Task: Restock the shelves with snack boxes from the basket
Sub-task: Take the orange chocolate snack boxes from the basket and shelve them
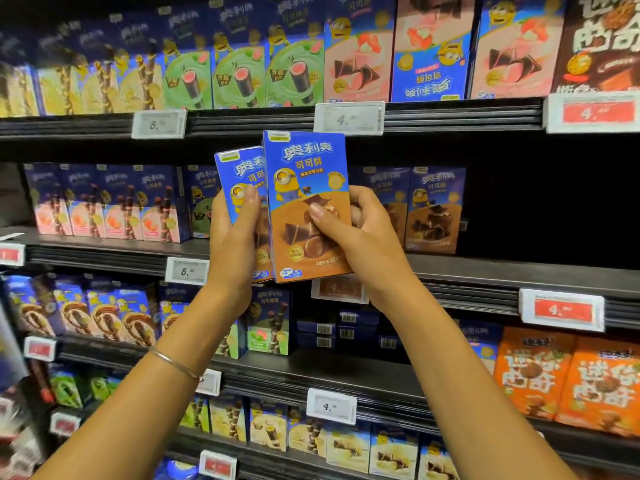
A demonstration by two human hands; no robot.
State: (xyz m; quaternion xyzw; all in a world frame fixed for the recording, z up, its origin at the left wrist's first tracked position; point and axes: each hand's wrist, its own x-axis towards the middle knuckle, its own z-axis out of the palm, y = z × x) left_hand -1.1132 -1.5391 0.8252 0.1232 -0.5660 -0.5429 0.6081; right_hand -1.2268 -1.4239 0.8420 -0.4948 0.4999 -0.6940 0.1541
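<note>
Left hand and right hand each gripping one upright blue-and-brown box, front box labelled 可可酥, rear box alike.

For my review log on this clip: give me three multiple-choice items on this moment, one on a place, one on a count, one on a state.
1. Where do matching brown boxes stand?
A. top shelf
B. middle shelf, right of the hands
C. bottom shelf

2. How many boxes are held?
A. one
B. two
C. four

3. The pink box on the top shelf is:
A. upside down
B. lying flat
C. opened

Answers: B, the brown shelf boxes match the front box; B, left hand and right hand each hold one; A, the pink box shows inverted print.
</note>
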